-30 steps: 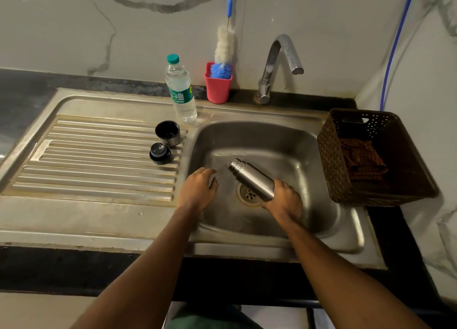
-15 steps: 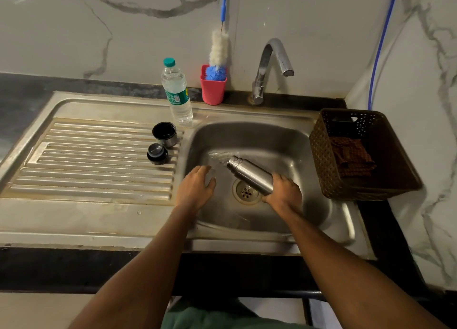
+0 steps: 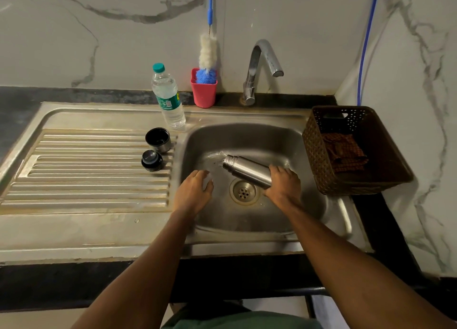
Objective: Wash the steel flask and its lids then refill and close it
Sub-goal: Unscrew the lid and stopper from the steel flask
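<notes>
Hiding flask [image 3: 247, 171] base, right hand [image 3: 282, 185] gripping

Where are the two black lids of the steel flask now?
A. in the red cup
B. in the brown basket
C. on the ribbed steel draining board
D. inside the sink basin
C: the black cup-shaped lid and the smaller round black stopper both stand on the ribbed steel draining board.

Both forearms reach forward. The left hand [image 3: 194, 192] hovers palm down, fingers relaxed; the right hand [image 3: 282, 183] grips the flask [image 3: 247, 171].
</notes>
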